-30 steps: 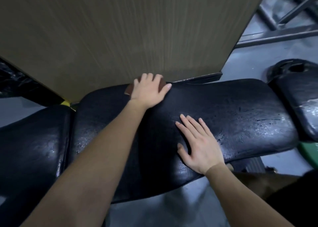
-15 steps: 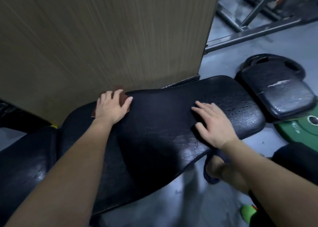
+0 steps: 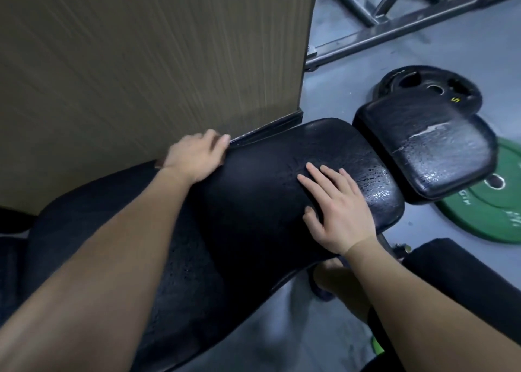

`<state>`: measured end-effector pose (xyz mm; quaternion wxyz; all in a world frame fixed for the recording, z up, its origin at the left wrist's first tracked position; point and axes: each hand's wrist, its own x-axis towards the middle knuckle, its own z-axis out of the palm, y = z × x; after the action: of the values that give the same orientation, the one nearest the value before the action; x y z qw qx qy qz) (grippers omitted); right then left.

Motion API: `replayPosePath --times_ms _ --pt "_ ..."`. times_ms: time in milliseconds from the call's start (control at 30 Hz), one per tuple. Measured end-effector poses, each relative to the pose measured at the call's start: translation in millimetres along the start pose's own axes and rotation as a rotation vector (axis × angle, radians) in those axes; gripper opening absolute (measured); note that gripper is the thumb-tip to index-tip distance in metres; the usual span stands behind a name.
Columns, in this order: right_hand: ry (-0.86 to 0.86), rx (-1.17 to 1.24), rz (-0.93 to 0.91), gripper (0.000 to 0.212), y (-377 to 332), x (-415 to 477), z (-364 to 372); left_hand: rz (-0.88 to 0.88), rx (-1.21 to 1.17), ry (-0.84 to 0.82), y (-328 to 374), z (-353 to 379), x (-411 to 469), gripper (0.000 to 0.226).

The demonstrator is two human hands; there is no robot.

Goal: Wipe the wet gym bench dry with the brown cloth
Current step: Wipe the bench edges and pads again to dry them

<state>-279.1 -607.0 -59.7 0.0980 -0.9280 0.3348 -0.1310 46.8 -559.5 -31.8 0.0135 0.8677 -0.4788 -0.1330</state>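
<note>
Both forearms are bare from the frame edge to the wrist; no sleeves, watch, bands or rings are visible. The left hand and right hand are ungloved, the left one motion-blurred. Dark clothing covers the leg at lower right. A bare foot shows in dark footwear, detail unclear.

Wood-grain panel stands upright, upper left. Grey floor to its right carries a metal frame at far edge, a black weight plate marked "5", and a green weight plate at right edge.
</note>
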Motion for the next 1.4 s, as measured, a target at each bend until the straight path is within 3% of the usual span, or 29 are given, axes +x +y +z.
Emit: replayPosePath --times_ms 100,200,333,467,633,767,867,1000,1300,1400 --pt "0.01 0.01 -0.005 0.063 2 -1 0 0.172 -0.005 -0.021 90 19 6 0.058" --pt "0.02 0.024 0.024 0.063 2 -2 1 0.18 -0.013 0.027 143 27 1 0.057" --pt "0.102 0.063 0.149 0.061 -1 -4 2 0.203 -0.03 0.013 104 23 -12 0.055" --pt "0.102 0.016 0.257 0.064 -2 -3 -1 0.108 0.035 0.033 38 14 -34 0.057" --pt "-0.18 0.194 0.252 0.086 2 11 -29 0.02 0.055 -0.007 19 8 -54 0.061" --pt "-0.446 0.11 -0.029 0.09 58 23 -59 -0.046 0.052 -0.06 34 6 -54 0.064" --pt "-0.29 -0.031 -0.215 0.072 91 1 -42 -0.075 0.081 -0.062 43 9 -51 0.064" --pt "-0.083 0.042 -0.255 0.068 101 -9 -15 -0.041 0.095 0.04 67 19 -34 0.059" --pt "-0.014 0.147 -0.264 0.074 109 -4 -11 0.244 0.046 0.065 245 39 46 0.059" --pt "-0.013 0.172 -0.251 0.073 110 -3 -10 0.314 0.092 0.094 275 47 50 0.06"
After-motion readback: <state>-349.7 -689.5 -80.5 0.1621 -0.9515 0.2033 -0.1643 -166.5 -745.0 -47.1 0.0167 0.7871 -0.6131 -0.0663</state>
